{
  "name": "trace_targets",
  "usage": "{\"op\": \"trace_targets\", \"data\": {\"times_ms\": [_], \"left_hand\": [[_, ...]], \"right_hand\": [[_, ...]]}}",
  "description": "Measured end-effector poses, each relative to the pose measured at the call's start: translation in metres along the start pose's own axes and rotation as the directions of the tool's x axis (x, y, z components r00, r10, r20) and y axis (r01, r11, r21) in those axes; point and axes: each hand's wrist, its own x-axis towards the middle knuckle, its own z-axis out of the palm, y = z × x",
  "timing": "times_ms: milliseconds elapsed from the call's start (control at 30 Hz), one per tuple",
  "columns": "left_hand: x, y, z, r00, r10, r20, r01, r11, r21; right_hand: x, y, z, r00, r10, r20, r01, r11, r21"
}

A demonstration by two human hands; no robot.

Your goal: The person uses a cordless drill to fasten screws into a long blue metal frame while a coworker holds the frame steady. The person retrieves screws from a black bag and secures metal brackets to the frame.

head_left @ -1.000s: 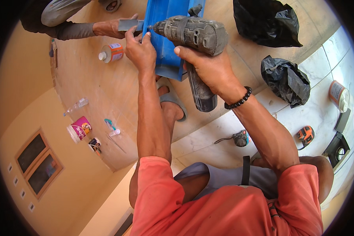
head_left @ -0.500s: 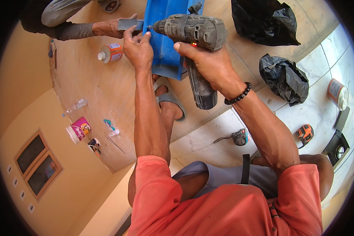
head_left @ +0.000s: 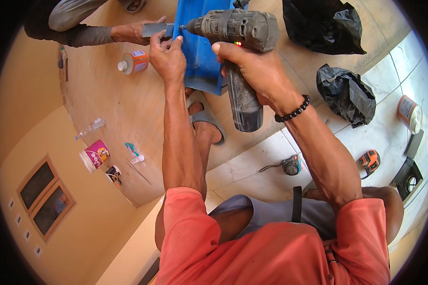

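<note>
While drill [head_left: 238, 52] grips right hand [head_left: 257, 71] — bit tip hidden | blue panel [head_left: 199, 57] cropped

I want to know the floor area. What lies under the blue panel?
Under the blue panel a foot in a grey sandal shows on the tiled floor. Whatever lies beneath the rest is covered by the panel and the drill.

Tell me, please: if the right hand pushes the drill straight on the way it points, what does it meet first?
The right hand aims the grey drill leftward. Its tip already seems to touch the blue panel, beside the left hand's fingers. Just beyond is a co-worker's hand; depth is unclear.
</note>
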Motion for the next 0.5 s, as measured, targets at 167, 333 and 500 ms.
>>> {"op": "trace_targets", "data": {"times_ms": [167,333,500], "left_hand": [[0.0,-0.002,-0.001,0.999,0.035,-0.018,-0.034,0.997,0.065],[0.001,-0.002,0.0,1.0,0.008,0.007,-0.008,0.998,0.056],[0.002,-0.01,0.0,0.999,0.047,-0.003,-0.047,0.998,0.051]], "right_hand": [[0.001,-0.012,0.0,0.995,0.1,0.001,-0.1,0.995,0.02],[0.008,-0.025,-0.003,0.97,0.242,-0.004,-0.241,0.965,0.102],[0.015,-0.042,-0.007,0.956,0.291,0.034,-0.292,0.956,0.041]]}}
